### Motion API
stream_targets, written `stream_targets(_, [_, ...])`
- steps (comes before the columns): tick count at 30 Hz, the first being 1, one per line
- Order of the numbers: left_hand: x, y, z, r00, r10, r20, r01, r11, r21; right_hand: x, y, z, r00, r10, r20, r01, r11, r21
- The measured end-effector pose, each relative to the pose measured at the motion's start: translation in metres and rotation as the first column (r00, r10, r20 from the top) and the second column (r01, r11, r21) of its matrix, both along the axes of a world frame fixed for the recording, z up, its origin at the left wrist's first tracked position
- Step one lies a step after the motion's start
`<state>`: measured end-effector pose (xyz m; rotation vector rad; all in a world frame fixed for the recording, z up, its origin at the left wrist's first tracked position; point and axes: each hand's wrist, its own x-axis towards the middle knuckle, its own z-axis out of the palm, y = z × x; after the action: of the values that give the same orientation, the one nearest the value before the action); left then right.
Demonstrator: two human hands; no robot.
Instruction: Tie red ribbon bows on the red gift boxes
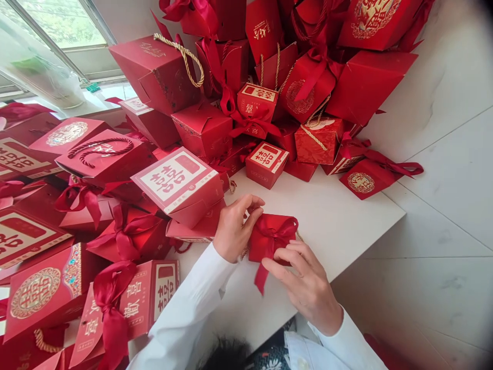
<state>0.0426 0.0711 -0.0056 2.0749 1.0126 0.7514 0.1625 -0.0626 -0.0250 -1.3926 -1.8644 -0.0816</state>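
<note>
A small red gift box (265, 241) with a red ribbon bow on top sits on the white table (331, 216) in front of me. My left hand (234, 226) grips its left side, with thumb and fingers closed at the top by the bow. From the near right, my right hand (304, 280) pinches the box's lower edge, where a ribbon tail hangs down. Both arms wear white sleeves.
Several red gift boxes with gold cord handles and ribbons are piled along the table's back (265, 92) and left (77, 205). A small box (267, 163) stands just behind my hands. A pale tiled floor (442, 216) lies to the right, a window (57, 31) at top left.
</note>
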Motion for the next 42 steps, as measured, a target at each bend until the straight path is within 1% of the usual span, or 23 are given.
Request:
stream_targets(3, [-0.01, -0.007, 0.004, 0.998, 0.038, -0.047, -0.039, 0.999, -0.018, 0.0, -0.005, -0.002, 0.996, -0.006, -0.085, 0.008, 1.0, 0.016])
stream_targets(5, [-0.017, -0.011, 0.006, 0.995, 0.033, -0.09, -0.035, 0.999, -0.022, 0.0, -0.006, -0.003, 0.982, -0.085, -0.171, 0.091, 0.995, 0.028])
stream_targets(7, [-0.022, -0.013, 0.008, 0.991, 0.0, -0.136, -0.005, 0.999, -0.04, 0.0, -0.006, -0.003, 0.948, -0.21, -0.239, 0.216, 0.976, 0.0])
stream_targets(8, [-0.024, -0.014, 0.008, 0.987, -0.019, -0.157, 0.012, 0.999, -0.046, 0.001, -0.005, -0.004, 0.93, -0.269, -0.25, 0.272, 0.962, -0.025])
stream_targets(10, [-0.026, -0.014, 0.008, 0.98, -0.054, -0.189, 0.043, 0.997, -0.061, 0.001, -0.004, -0.004, 0.91, -0.349, -0.226, 0.337, 0.937, -0.089])
stream_targets(13, [-0.026, -0.013, 0.008, 0.976, -0.087, -0.202, 0.066, 0.992, -0.108, 0.002, -0.002, -0.004, 0.901, -0.391, -0.186, 0.366, 0.918, -0.157])
stream_targets(17, [-0.023, -0.012, 0.011, 0.977, -0.088, -0.194, 0.05, 0.98, -0.192, 0.001, -0.004, -0.001, 0.892, -0.402, -0.206, 0.37, 0.912, -0.175])
stream_targets(21, [-0.02, -0.009, 0.016, 0.989, -0.098, -0.111, 0.071, 0.972, -0.224, 0.0, -0.007, 0.003, 0.897, -0.383, -0.223, 0.363, 0.923, -0.125])
stream_targets(23, [-0.018, -0.008, 0.017, 0.992, -0.106, -0.07, 0.085, 0.963, -0.255, -0.001, -0.009, 0.004, 0.904, -0.377, -0.203, 0.367, 0.926, -0.09])
stream_targets(26, [-0.016, -0.007, 0.017, 0.993, -0.105, -0.057, 0.084, 0.954, -0.289, -0.003, -0.01, 0.005, 0.924, -0.35, -0.152, 0.346, 0.937, -0.049])
stream_targets(29, [-0.013, -0.006, 0.014, 0.994, -0.08, -0.079, 0.055, 0.96, -0.274, -0.006, -0.009, 0.003, 0.939, -0.319, -0.129, 0.317, 0.948, -0.033])
stream_targets(36, [-0.002, -0.011, 0.004, 0.998, 0.0, -0.068, -0.016, 0.972, -0.236, -0.007, -0.005, -0.001, 0.948, -0.307, -0.088, 0.305, 0.952, -0.032])
stream_targets(42, [0.003, -0.017, 0.003, 0.997, 0.042, -0.059, -0.053, 0.98, -0.193, -0.01, -0.007, 0.001, 0.951, -0.294, -0.091, 0.294, 0.956, -0.01])
